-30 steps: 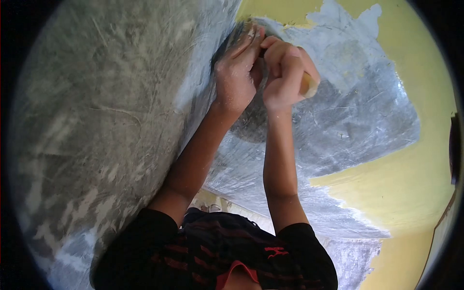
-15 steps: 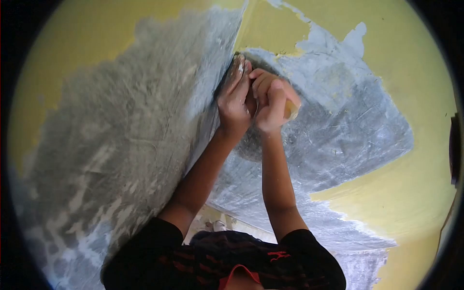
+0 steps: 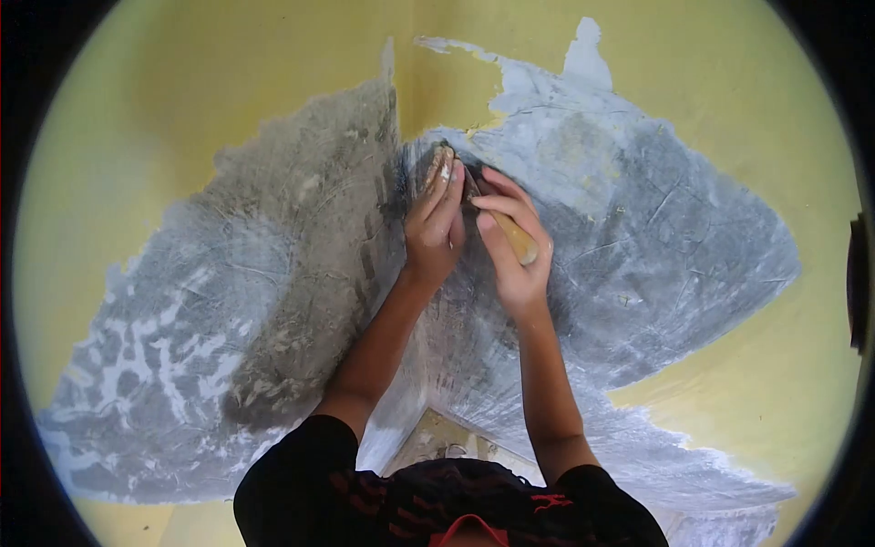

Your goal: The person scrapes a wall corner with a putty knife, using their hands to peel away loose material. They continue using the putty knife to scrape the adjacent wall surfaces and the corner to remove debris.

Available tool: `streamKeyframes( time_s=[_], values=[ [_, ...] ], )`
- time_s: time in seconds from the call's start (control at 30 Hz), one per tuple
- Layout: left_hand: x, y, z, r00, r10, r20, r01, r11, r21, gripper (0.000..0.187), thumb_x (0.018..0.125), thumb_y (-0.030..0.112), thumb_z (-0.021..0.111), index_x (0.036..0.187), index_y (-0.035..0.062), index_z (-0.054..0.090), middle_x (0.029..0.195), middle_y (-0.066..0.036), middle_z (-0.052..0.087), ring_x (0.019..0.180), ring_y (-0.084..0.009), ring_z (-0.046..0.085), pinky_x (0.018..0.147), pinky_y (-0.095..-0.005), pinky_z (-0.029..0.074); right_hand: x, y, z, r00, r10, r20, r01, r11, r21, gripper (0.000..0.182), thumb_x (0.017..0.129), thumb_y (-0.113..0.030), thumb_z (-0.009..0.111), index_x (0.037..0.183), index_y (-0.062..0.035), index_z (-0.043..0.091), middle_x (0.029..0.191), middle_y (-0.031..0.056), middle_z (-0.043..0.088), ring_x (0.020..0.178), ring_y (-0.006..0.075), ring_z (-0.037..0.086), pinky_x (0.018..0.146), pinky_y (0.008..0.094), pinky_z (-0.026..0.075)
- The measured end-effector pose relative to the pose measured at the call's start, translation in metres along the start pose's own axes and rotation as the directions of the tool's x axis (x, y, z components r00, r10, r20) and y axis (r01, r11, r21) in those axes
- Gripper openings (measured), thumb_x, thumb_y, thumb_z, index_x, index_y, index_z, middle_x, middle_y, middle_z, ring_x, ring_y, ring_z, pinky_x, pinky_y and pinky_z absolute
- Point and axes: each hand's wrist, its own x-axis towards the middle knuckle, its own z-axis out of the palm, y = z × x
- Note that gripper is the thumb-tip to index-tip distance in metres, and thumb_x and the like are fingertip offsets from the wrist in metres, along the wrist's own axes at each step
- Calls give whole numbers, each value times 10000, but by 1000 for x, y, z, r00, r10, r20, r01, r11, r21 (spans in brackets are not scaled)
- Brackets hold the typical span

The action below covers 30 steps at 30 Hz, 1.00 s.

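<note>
My right hand (image 3: 512, 251) closed around the scraper's wooden handle (image 3: 519, 244), left hand (image 3: 436, 228) fingers flat pressing its blade into the wall corner (image 3: 401, 173), scraped grey plaster (image 3: 638, 237) all round.

Yellow wall (image 3: 228, 82) with streaky grey scraped patch (image 3: 638, 246); tan tool handle (image 3: 520, 246); black shirt (image 3: 301, 483) with red marks.

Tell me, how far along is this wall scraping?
Done: a broad grey bare patch spreads over both walls around the corner. In hand: the right hand holds a wooden-handled scraper near the corner, with the left hand pressed beside it. Left: yellow paint rings the patch on every side.
</note>
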Motion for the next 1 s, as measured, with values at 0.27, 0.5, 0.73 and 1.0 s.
streamKeyframes(
  time_s=[0.27,0.5,0.73,1.0],
  values=[
    [10,41,-65,901,146,408,-194,978,79,453,849,-36,682,1299,-28,736,1371,-162,717,1322,-333,666,1130,-462,536,-71,-1,-38,818,485,308,-561,560,610,598,1047,-124,645,1584,61,454,1366,242,675,1130,277,709,995,435,582],
    [41,53,-111,693,169,701,-437,871,223,380,780,116,767,1151,38,796,1334,-90,744,1276,-252,694,1122,-419,553,-91,32,-8,749,497,438,-634,349,690,526,1087,-118,601,1596,-42,491,1334,251,692,842,199,665,712,361,558],
    [92,45,-116,500,169,850,-702,653,283,320,805,136,741,1104,47,811,1362,-70,741,1297,-238,689,1137,-399,554,-55,38,28,658,542,523,-689,153,709,396,1117,-190,590,1489,-57,562,1073,140,714,708,115,594,557,269,453],
    [121,40,-106,236,-37,971,-791,573,214,318,860,157,697,1135,48,815,1372,-88,734,1317,-231,673,1168,-380,522,-34,70,60,789,550,273,-596,581,555,318,1077,-174,680,1343,-2,657,715,-20,597,581,22,468,497,213,348]
  ],
)
